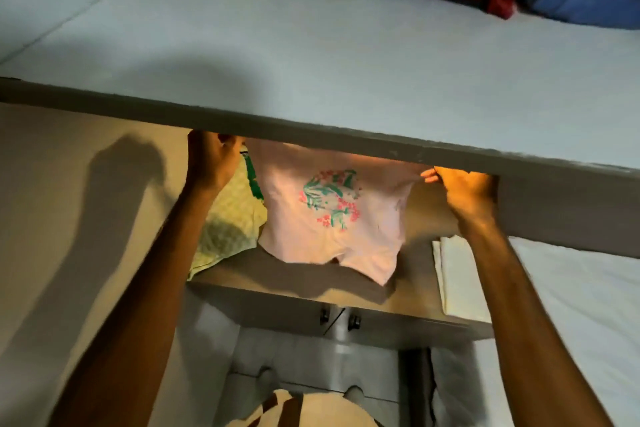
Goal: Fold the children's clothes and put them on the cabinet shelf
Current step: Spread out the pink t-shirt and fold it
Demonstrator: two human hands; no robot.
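Down low is a pale tiled floor (311, 354). A white folded cloth (460, 277) lies flat on the lower brown ledge (408, 305), near its right end. Two small metal catches (341, 319) sit side by side under the ledge's front edge, and a dark arm-shaped shadow (114, 204) falls on the tan wall (52, 156) at the left.
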